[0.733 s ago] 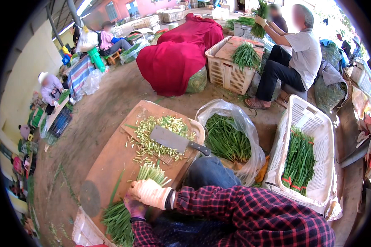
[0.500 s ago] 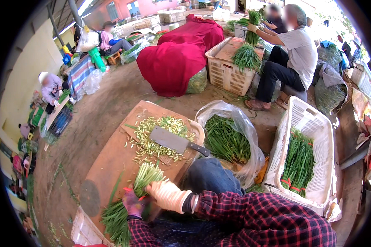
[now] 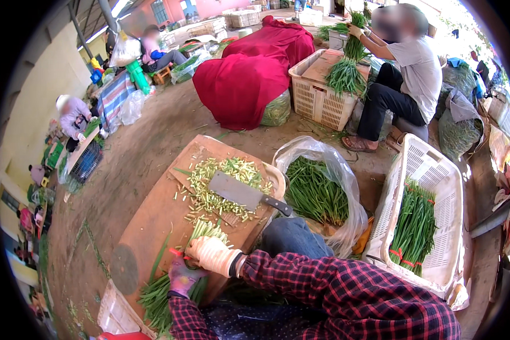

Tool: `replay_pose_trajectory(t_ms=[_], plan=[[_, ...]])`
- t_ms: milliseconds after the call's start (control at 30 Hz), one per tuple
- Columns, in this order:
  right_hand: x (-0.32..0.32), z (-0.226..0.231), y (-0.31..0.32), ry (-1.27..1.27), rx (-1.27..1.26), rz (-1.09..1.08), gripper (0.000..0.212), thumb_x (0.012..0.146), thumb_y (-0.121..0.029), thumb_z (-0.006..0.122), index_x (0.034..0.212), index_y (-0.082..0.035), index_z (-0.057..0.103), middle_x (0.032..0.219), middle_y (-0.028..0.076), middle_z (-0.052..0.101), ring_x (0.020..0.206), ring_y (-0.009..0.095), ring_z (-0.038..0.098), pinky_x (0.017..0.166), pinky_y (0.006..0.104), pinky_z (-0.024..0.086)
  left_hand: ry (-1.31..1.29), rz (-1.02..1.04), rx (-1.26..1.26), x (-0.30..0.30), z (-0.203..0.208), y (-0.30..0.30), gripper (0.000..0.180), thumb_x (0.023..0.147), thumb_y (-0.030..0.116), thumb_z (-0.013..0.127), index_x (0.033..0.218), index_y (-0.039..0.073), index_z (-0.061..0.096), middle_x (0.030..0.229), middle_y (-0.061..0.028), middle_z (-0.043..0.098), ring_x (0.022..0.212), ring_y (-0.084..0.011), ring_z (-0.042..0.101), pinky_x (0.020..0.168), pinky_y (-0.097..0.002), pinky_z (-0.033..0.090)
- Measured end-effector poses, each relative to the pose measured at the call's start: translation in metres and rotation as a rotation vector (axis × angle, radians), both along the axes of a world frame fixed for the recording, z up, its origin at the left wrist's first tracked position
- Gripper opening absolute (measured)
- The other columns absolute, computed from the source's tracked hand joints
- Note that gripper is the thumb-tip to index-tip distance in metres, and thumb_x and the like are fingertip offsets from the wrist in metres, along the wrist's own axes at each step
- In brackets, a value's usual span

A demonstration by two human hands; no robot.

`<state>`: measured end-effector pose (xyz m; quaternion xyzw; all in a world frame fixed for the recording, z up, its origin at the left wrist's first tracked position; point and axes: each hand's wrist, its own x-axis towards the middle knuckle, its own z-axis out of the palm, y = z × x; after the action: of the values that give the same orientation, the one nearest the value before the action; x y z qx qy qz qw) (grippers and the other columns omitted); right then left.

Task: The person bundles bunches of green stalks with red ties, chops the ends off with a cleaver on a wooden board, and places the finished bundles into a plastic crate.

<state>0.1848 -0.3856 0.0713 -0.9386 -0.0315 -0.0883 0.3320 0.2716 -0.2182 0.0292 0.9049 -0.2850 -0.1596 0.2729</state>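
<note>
Bunches (image 3: 413, 226) with red ties (image 3: 397, 253) lie in the white crate's (image 3: 446, 211) near corner, done, I think. The green bunch (image 3: 205, 229) at the board's (image 3: 150, 226) near edge looks cut, but not tied. Left hand (image 3: 185, 277) squeezes it; tips poke past the right hand (image 3: 213, 255), whose grip I can't tell.

Lower left of center in the frame, we see a bunch of green stalks (image 3: 206, 230) slanting through the left hand (image 3: 185, 276), pale ends uppermost, leafy ends down; a red tie (image 3: 177, 253) shows beside the right hand's (image 3: 214, 255) fingertips.
</note>
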Motion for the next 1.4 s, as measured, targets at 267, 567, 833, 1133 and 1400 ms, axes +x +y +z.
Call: replay_pose_trajectory(t_ms=[267,567,833,1133,1400], plan=[[0.025,-0.003,-0.011,0.16,0.022,0.09,0.028,0.08,-0.028,0.07,0.101,-0.01,0.067,0.084,0.016,0.066,0.084,0.036,0.065,0.072,0.045,0.051,0.765,0.1,-0.791,0.021,0.005,0.005,0.048,0.086,0.017,0.062,0.128,-0.005,0.054,0.114,-0.0085,0.064,0.11,-0.017,0.056,0.098,-0.0279,0.041],[0.03,0.001,-0.005,0.159,-0.035,0.118,0.034,0.083,-0.034,0.066,0.103,-0.006,0.064,0.085,0.018,0.063,0.087,0.037,0.063,0.074,0.0459,0.05,0.192,0.328,-0.644,0.036,-0.046,0.007,0.024,0.094,0.018,0.058,0.107,0.0,0.067,0.091,-0.0058,0.069,0.082,-0.0197,0.063,0.077,-0.0322,0.049],[0.015,-0.004,-0.013,0.001,0.031,0.11,0.025,0.085,-0.027,0.062,0.097,-0.006,0.067,0.086,0.017,0.065,0.085,0.037,0.064,0.073,0.046,0.051,-0.892,0.171,-0.142,-0.029,-0.002,-0.011,0.012,0.088,0.019,0.058,0.085,0.008,0.063,0.093,-0.0111,0.066,0.087,-0.0318,0.061,0.078,-0.0433,0.045],[0.011,0.003,-0.002,-0.028,-0.051,0.088,0.013,0.08,-0.018,0.06,0.084,-0.008,0.068,0.083,0.014,0.065,0.085,0.031,0.065,0.071,0.0418,0.052,-0.784,0.336,-0.313,-0.059,-0.014,-0.017,0.01,0.087,0.012,0.061,0.088,0.002,0.059,0.088,-0.0159,0.063,0.083,-0.0367,0.059,0.074,-0.0455,0.046],[0.05,-0.002,0.003,0.035,-0.186,0.089,0.016,0.079,-0.019,0.062,0.085,-0.008,0.071,0.09,0.013,0.068,0.088,0.031,0.067,0.074,0.0411,0.053,-0.62,0.34,-0.263,-0.041,-0.014,-0.01,0.013,0.088,0.014,0.061,0.083,0.002,0.057,0.079,-0.0171,0.059,0.076,-0.0383,0.056,0.068,-0.0469,0.042]])
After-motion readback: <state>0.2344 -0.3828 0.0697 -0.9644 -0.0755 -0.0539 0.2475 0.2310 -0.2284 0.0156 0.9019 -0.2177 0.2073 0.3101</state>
